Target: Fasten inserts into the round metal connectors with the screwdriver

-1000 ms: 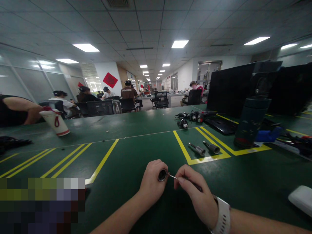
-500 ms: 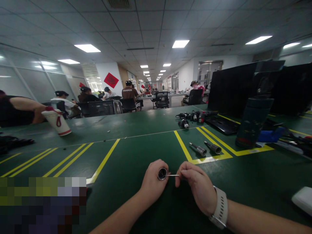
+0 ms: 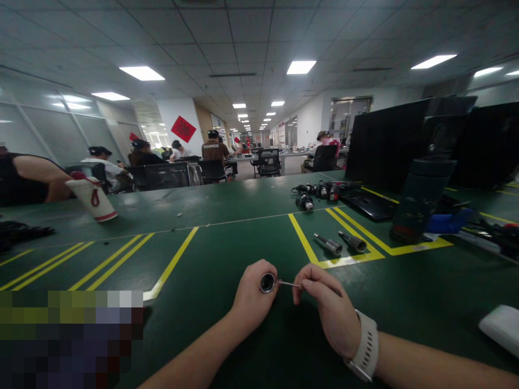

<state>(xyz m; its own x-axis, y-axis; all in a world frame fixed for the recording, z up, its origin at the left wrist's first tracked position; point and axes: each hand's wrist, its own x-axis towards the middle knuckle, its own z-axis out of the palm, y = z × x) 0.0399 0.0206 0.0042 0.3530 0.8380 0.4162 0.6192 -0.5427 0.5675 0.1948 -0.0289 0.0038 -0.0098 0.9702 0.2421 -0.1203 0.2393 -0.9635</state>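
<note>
My left hand (image 3: 254, 294) is wrapped round a metal hole saw (image 3: 267, 283), its round hollow end turned toward me. In my right hand (image 3: 326, 302), thumb and fingers pinch a thin metal rod (image 3: 288, 283) that looks like a hex key. The rod's far tip meets the side of the hole saw by my left fingertips; the exact contact is hidden. Beyond my hands, two similar hole saws (image 3: 329, 246) (image 3: 353, 242) with narrow shanks lie on the green table inside yellow tape lines.
Dark tools with cords (image 3: 312, 194) lie further back, beside a black flat device (image 3: 371, 206). A dark bottle (image 3: 421, 200) stands at right before black monitors (image 3: 389, 146). A white cup (image 3: 93, 199) leans at left; a white object (image 3: 500, 328) lies near right. People sit beyond.
The rod now slants down toward my right hand instead of lying level, and its tip has left the front of the hole saw's opening for its side. The view has shifted slightly.
</note>
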